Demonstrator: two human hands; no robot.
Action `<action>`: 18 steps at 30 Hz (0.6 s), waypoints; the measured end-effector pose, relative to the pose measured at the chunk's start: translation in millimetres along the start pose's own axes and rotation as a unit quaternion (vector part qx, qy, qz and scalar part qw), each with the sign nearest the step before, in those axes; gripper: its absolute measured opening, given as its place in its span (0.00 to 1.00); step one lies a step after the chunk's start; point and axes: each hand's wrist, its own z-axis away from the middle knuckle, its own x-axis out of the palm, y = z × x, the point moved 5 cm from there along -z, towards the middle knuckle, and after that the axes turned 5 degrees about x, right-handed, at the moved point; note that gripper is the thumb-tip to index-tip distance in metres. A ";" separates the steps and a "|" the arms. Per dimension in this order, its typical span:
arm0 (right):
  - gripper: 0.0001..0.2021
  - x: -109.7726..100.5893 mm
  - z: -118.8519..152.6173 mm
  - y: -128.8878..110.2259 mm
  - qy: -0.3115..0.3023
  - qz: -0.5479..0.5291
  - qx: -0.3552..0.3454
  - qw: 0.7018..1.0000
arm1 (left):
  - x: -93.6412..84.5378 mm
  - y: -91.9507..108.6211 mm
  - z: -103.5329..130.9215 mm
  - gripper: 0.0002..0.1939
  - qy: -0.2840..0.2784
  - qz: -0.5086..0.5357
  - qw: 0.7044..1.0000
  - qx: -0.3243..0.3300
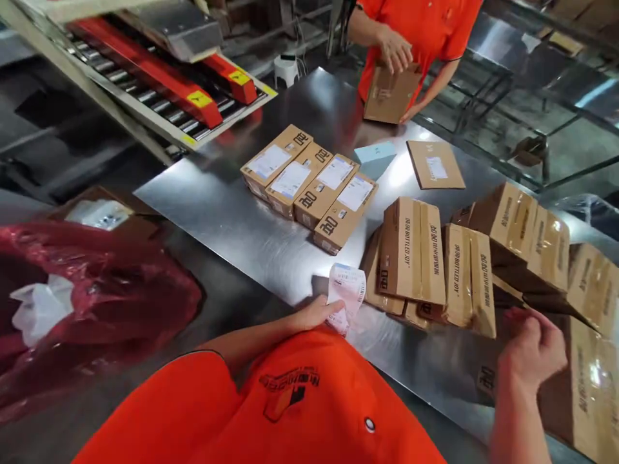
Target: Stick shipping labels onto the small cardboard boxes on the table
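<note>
My left hand (316,314) pinches a strip of printed paper labels (351,290) close to my body, at the near edge of the metal table. Off to the right, my right hand (532,348) is raised among the cardboard boxes with its fingers curled; what they hold, if anything, is hidden. Just beyond it leans a stack of taped brown boxes (411,251), and a large taped box (594,386) stands beside the wrist. In mid-table, several flat boxes with white labels (333,212) lie side by side in a row.
Across the table (193,212) a co-worker in an orange shirt holds a cardboard box (389,93). A light blue box (376,158) and a flat labelled carton (435,165) lie between us. A roller conveyor (145,77) ends at the left; a red plastic bag (120,309) sits below.
</note>
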 end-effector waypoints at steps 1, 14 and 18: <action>0.29 16.6 4.4 -28.0 -0.044 0.006 -0.046 0.998 | -1.4 -3.6 5.3 0.16 0.007 -0.015 1.000 0.007; 0.30 109.5 62.5 -37.5 -0.365 0.153 0.142 0.907 | 12.4 7.9 -39.8 0.16 -0.038 0.124 0.989 0.068; 0.32 124.7 95.7 -13.1 -0.413 -0.066 0.280 0.864 | 39.7 29.5 -90.2 0.14 -0.110 0.190 0.975 -0.027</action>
